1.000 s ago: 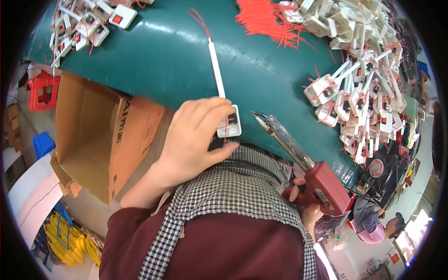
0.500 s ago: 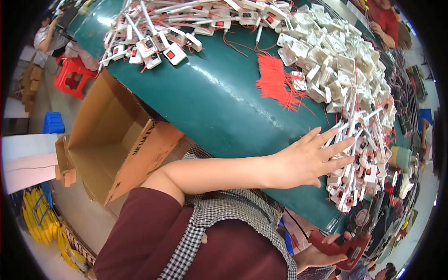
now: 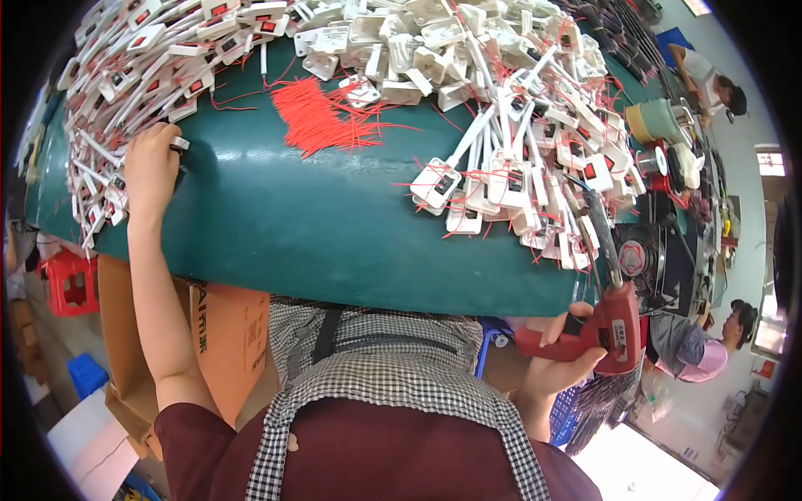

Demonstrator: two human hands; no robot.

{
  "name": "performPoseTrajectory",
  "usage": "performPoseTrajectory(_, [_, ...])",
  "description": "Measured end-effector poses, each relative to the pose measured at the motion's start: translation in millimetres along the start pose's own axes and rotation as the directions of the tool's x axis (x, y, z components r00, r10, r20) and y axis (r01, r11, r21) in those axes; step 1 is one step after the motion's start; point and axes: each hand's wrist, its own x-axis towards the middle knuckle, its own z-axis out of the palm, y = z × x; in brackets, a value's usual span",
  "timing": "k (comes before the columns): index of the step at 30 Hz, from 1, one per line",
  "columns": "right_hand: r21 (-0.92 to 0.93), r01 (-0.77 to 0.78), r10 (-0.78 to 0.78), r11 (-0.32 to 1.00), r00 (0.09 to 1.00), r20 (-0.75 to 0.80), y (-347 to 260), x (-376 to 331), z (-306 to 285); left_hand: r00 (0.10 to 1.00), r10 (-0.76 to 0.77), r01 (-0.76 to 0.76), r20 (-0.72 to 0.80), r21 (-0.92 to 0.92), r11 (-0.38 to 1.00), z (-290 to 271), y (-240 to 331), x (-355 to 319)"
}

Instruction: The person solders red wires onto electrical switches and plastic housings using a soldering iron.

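At the far left of the table, my left hand [image 3: 153, 171] is closed over a small white plastic switch piece [image 3: 180, 144], mostly hidden by the fingers. It rests against a heap of white switch pieces with white tubes and red rockers [image 3: 125, 79]. On the right, my right hand [image 3: 555, 371] grips a red soldering gun [image 3: 620, 330] by its handle. The gun's long barrel points up beside a second pile of white switch housings with red wires [image 3: 510, 179]. Those housings lie with their tubes bunched together.
Cut red wires [image 3: 322, 121] lie on the green table [image 3: 284, 225], below a heap of white plastic shells [image 3: 418, 37]. A solder spool [image 3: 654, 160] and a green container [image 3: 656, 121] stand at right. An open cardboard box [image 3: 230, 342] sits below the left edge. Other people are at right.
My left hand has gone from spread over the right pile to closed at the left heap. The view has turned right. My right hand still holds the soldering gun.
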Motion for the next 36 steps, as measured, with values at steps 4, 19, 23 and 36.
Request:
performPoseTrajectory(4, [-0.061, 0.021, -0.022, 0.998, 1.0, -0.009, -9.7, -0.9, 0.2, 0.993, 0.019, -0.035, -0.112, -0.134, 0.99, -5.4, -0.7, 11.1])
performPoseTrajectory(19, [0.129, -0.18, 0.198, 0.975, 0.971, -0.137, -8.9, -0.8, -0.1, 0.941, 0.338, -0.336, -0.032, -0.231, 0.913, 18.4, 27.6, 2.6])
performPoseTrajectory(23, [-0.02, -0.181, 0.176, 0.983, 0.974, -0.142, -14.7, 0.9, 16.7, 0.957, 0.287, -0.267, 0.041, -0.26, 0.928, 12.4, 23.0, -8.3])
performPoseTrajectory(36, [0.003, -0.16, 0.158, 0.987, 0.97, -0.187, -17.2, 0.4, 23.8, 0.94, 0.328, -0.268, 0.091, -0.394, 0.879, 7.1, 40.4, -8.0])
